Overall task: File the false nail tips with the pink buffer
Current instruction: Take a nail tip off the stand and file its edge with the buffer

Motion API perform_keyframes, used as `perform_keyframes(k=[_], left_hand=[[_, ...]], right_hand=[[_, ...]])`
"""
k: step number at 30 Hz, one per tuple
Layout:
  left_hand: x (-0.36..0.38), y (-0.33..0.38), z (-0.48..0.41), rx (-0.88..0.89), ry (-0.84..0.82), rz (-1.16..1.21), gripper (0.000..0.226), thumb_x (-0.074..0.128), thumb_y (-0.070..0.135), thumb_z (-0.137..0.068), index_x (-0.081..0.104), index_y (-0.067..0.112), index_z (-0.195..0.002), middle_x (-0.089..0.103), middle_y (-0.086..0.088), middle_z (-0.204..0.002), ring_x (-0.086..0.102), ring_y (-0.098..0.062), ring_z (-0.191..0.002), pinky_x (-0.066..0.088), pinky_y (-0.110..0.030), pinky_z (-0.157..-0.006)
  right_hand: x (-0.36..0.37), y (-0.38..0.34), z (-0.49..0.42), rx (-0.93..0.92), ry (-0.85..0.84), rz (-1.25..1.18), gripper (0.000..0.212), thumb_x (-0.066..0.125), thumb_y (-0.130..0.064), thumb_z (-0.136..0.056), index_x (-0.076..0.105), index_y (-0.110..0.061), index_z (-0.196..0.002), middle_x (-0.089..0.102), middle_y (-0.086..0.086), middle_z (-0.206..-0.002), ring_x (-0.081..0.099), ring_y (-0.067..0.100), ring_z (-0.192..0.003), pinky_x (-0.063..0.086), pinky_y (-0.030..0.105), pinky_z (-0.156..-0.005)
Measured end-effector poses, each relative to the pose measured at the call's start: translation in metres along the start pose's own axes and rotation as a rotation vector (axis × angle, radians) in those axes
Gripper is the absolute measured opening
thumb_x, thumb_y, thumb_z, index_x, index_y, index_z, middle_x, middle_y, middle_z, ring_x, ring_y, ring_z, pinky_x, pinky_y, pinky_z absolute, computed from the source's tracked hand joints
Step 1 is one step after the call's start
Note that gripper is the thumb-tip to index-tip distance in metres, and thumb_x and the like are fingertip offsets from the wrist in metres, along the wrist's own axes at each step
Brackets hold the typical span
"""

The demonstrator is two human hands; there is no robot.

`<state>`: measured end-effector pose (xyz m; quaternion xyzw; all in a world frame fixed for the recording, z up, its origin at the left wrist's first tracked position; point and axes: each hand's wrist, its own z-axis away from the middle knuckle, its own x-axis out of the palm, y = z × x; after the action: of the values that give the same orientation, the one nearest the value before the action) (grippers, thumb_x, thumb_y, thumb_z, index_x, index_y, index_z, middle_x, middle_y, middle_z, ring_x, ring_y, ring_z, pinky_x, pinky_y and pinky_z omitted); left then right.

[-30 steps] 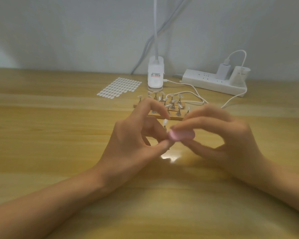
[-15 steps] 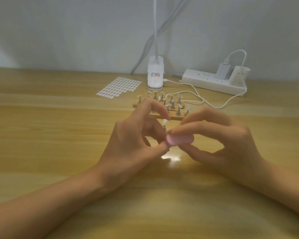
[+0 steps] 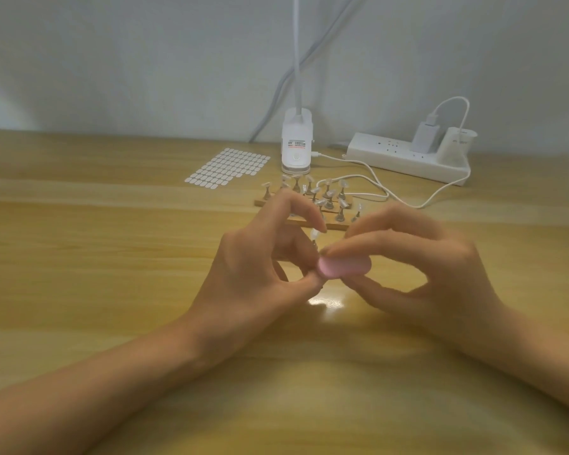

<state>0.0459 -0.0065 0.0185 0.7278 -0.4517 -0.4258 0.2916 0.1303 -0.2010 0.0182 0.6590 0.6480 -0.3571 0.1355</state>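
My left hand point(image 3: 257, 270) pinches a small metal stand between thumb and fingers, with a clear false nail tip point(image 3: 314, 233) on top of it. My right hand point(image 3: 418, 267) grips the pink buffer point(image 3: 344, 267) between thumb and fingers, and the buffer's left end sits against the stand just below the tip. Both hands hover above the wooden table point(image 3: 79, 257). Behind them a wooden holder point(image 3: 309, 221) carries several more nail tips point(image 3: 329, 195) on stands.
A sheet of white adhesive tabs point(image 3: 229, 166) lies at the back left. A white clip lamp base point(image 3: 297, 146) stands behind the holder. A white power strip point(image 3: 404, 156) with a plugged charger sits at the back right, and its white cable point(image 3: 391, 195) loops near the holder.
The pink buffer has shifted slightly down and right along the held tip's stand, then back left. My left hand has stayed in place.
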Motion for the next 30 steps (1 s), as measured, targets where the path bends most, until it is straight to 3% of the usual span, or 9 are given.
perform_keyframes(k=[4, 8, 11, 16, 20, 22, 24, 28, 30], left_hand=[[0.000, 0.000, 0.000, -0.012, -0.003, 0.017, 0.038, 0.079, 0.010, -0.079, 0.053, 0.026, -0.102, 0.073, 0.009, -0.073, 0.073, -0.010, -0.071, 0.044, -0.012, -0.053], [0.001, 0.000, 0.000, 0.006, -0.008, 0.006, 0.036, 0.079, 0.014, -0.080, 0.053, 0.025, -0.102, 0.072, 0.010, -0.072, 0.073, -0.011, -0.072, 0.043, -0.013, -0.053], [0.000, -0.001, -0.001, 0.007, 0.002, -0.017, 0.038, 0.082, 0.010, -0.081, 0.054, 0.026, -0.100, 0.073, 0.010, -0.075, 0.074, -0.009, -0.075, 0.044, -0.016, -0.054], [0.000, 0.000, -0.003, -0.002, -0.001, 0.029, 0.034, 0.082, 0.030, -0.080, 0.054, 0.030, -0.099, 0.073, 0.009, -0.075, 0.071, -0.007, -0.072, 0.043, -0.018, -0.053], [-0.001, -0.003, -0.005, -0.061, -0.035, 0.171, 0.044, 0.085, 0.006, -0.077, 0.057, 0.029, -0.102, 0.074, 0.006, -0.075, 0.068, 0.000, -0.068, 0.045, -0.009, -0.055], [-0.002, -0.004, -0.005, -0.058, -0.076, 0.243, 0.043, 0.084, 0.004, -0.079, 0.058, 0.025, -0.106, 0.073, 0.000, -0.075, 0.067, 0.000, -0.061, 0.049, -0.011, -0.051], [-0.002, -0.005, -0.006, -0.055, -0.089, 0.247, 0.042, 0.084, 0.006, -0.079, 0.058, 0.024, -0.106, 0.072, -0.004, -0.076, 0.070, -0.005, -0.067, 0.050, -0.013, -0.052], [-0.001, -0.005, -0.005, -0.054, -0.073, 0.197, 0.044, 0.086, 0.011, -0.075, 0.056, 0.028, -0.104, 0.073, 0.002, -0.074, 0.073, -0.011, -0.073, 0.050, -0.017, -0.058], [-0.001, -0.005, -0.006, -0.053, -0.065, 0.194, 0.042, 0.087, 0.021, -0.075, 0.056, 0.029, -0.103, 0.071, 0.002, -0.072, 0.070, -0.011, -0.068, 0.049, -0.018, -0.058]], right_hand=[[-0.008, 0.005, -0.001, 0.080, 0.048, 0.036, 0.019, 0.079, -0.010, -0.086, 0.076, -0.012, -0.105, 0.066, 0.004, -0.097, 0.064, 0.013, -0.091, 0.050, 0.023, -0.084], [0.001, -0.002, -0.001, -0.002, -0.007, -0.010, 0.018, 0.077, -0.016, -0.089, 0.074, -0.013, -0.106, 0.065, 0.003, -0.098, 0.064, 0.015, -0.091, 0.050, 0.021, -0.083], [-0.006, 0.006, -0.002, 0.079, 0.056, 0.020, 0.018, 0.077, -0.014, -0.087, 0.075, -0.010, -0.105, 0.066, 0.004, -0.097, 0.064, 0.014, -0.092, 0.051, 0.027, -0.083], [0.000, 0.002, -0.001, 0.009, 0.005, -0.055, 0.015, 0.074, -0.015, -0.092, 0.073, -0.014, -0.107, 0.066, 0.005, -0.098, 0.065, 0.017, -0.091, 0.051, 0.026, -0.082], [-0.006, 0.008, -0.003, 0.104, 0.057, -0.101, 0.013, 0.074, -0.013, -0.093, 0.073, -0.010, -0.106, 0.067, 0.008, -0.097, 0.066, 0.024, -0.091, 0.053, 0.040, -0.080], [-0.002, 0.001, -0.003, 0.052, 0.023, -0.140, 0.013, 0.071, -0.018, -0.094, 0.071, -0.013, -0.106, 0.067, 0.006, -0.099, 0.066, 0.022, -0.095, 0.053, 0.036, -0.083], [0.001, 0.000, -0.004, 0.023, -0.024, -0.102, 0.013, 0.070, -0.019, -0.094, 0.071, -0.015, -0.107, 0.067, 0.004, -0.100, 0.065, 0.018, -0.096, 0.052, 0.030, -0.085], [-0.007, 0.006, -0.005, 0.118, 0.032, -0.096, 0.013, 0.073, -0.010, -0.092, 0.071, -0.011, -0.105, 0.066, 0.008, -0.096, 0.065, 0.022, -0.092, 0.052, 0.039, -0.082], [-0.002, -0.001, -0.004, 0.056, 0.009, -0.144, 0.014, 0.071, -0.014, -0.094, 0.070, -0.017, -0.108, 0.066, 0.007, -0.100, 0.065, 0.022, -0.095, 0.052, 0.034, -0.084]])
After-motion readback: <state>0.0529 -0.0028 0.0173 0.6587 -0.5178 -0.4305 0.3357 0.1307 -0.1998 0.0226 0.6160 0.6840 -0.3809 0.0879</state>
